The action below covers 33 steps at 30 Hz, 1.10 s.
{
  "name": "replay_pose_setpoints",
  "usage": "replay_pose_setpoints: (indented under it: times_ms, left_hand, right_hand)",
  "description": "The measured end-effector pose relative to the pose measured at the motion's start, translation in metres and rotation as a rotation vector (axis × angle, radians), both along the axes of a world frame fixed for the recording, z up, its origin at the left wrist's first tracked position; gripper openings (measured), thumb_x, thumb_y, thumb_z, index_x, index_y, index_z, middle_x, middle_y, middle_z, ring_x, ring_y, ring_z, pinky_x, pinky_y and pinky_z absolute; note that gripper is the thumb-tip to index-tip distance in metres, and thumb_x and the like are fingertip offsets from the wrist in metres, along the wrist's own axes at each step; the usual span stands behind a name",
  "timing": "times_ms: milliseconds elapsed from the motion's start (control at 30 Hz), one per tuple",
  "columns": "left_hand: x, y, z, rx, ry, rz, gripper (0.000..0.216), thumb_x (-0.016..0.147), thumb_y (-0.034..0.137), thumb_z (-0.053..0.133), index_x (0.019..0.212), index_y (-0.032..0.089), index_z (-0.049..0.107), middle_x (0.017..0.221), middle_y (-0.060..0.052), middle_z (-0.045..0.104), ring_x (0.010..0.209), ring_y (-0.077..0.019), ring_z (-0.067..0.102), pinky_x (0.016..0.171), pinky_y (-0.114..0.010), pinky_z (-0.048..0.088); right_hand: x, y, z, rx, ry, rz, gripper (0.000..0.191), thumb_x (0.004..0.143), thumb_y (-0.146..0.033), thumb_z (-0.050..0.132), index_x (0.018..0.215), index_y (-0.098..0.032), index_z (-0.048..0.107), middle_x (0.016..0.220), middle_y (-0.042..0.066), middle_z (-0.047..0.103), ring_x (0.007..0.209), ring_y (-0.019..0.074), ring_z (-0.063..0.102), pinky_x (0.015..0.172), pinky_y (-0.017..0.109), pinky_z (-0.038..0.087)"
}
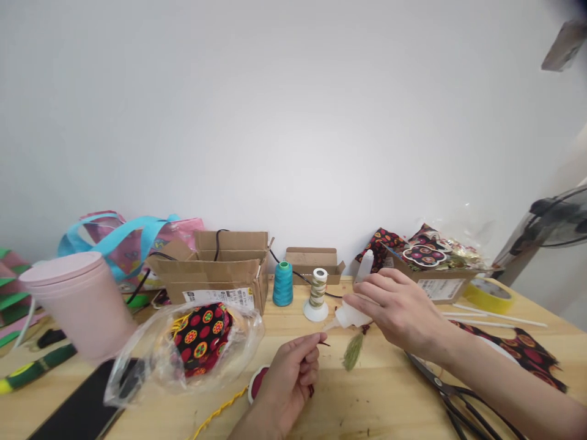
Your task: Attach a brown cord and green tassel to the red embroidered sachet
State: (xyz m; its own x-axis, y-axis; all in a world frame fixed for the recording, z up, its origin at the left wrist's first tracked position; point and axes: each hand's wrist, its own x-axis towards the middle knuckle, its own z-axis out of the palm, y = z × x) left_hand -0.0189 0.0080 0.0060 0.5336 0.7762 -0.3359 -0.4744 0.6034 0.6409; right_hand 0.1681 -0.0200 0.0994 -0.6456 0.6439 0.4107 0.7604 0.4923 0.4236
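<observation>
My right hand [398, 308] is closed round a small white squeeze bottle [349, 316], its nozzle pointing left and down. A green-gold tassel [353, 351] hangs just below the bottle. My left hand [292, 374] pinches a thin dark red cord end [324, 343] between thumb and fingers, close to the bottle's nozzle. A red round piece [257, 382] lies on the table under my left hand.
A clear plastic bag of patterned fabric [202, 342], a pink cup [80, 302], cardboard boxes [220, 269], a teal thread spool [283, 284], a white-green spool [317, 295], black scissors [458, 397], yellow tape [490, 294], a phone [82, 406] and a fan [550, 223] surround the wooden table [376, 403].
</observation>
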Motion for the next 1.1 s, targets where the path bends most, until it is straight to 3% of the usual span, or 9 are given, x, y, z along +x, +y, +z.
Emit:
replay_pose_setpoints:
  times_ms: [167, 400, 700, 1100]
  left_hand:
    - [0.000, 0.001, -0.001, 0.025, 0.027, -0.040, 0.016, 0.068, 0.016, 0.058, 0.079, 0.005, 0.060, 0.053, 0.003, 0.044, 0.036, 0.0022, 0.025, 0.029, -0.009, 0.012]
    - [0.001, -0.004, 0.000, -0.008, 0.042, -0.058, 0.018, 0.068, 0.012, 0.058, 0.085, 0.008, 0.057, 0.065, -0.006, 0.058, 0.044, -0.0014, 0.041, 0.033, -0.009, 0.023]
    - [0.001, -0.005, 0.002, 0.004, 0.022, -0.137, 0.017, 0.067, 0.016, 0.061, 0.080, 0.007, 0.061, 0.068, -0.009, 0.061, 0.046, -0.0018, 0.045, 0.034, -0.009, 0.025]
    - [0.001, -0.005, 0.000, 0.014, -0.002, -0.135, 0.018, 0.065, 0.019, 0.062, 0.079, 0.007, 0.062, 0.067, -0.008, 0.063, 0.045, -0.0012, 0.045, 0.034, -0.008, 0.026]
  right_hand:
    - [0.004, -0.001, 0.000, -0.016, 0.019, 0.011, 0.029, 0.080, -0.008, 0.033, 0.097, -0.018, 0.054, 0.078, 0.005, 0.056, 0.075, 0.0171, 0.046, 0.070, 0.033, 0.032]
    - [0.010, -0.006, 0.004, -0.017, 0.022, 0.026, 0.033, 0.077, -0.005, 0.032, 0.096, -0.018, 0.056, 0.077, 0.005, 0.057, 0.076, 0.0170, 0.047, 0.071, 0.033, 0.034]
    - [0.014, -0.006, 0.004, -0.027, -0.052, 0.026, 0.030, 0.082, -0.008, 0.030, 0.095, -0.018, 0.056, 0.075, 0.005, 0.056, 0.073, 0.0161, 0.045, 0.069, 0.032, 0.033]
    - [0.003, -0.005, 0.012, -0.029, -0.120, 0.047, 0.031, 0.087, -0.015, 0.026, 0.088, -0.017, 0.057, 0.069, 0.004, 0.051, 0.068, 0.0150, 0.042, 0.064, 0.030, 0.031]
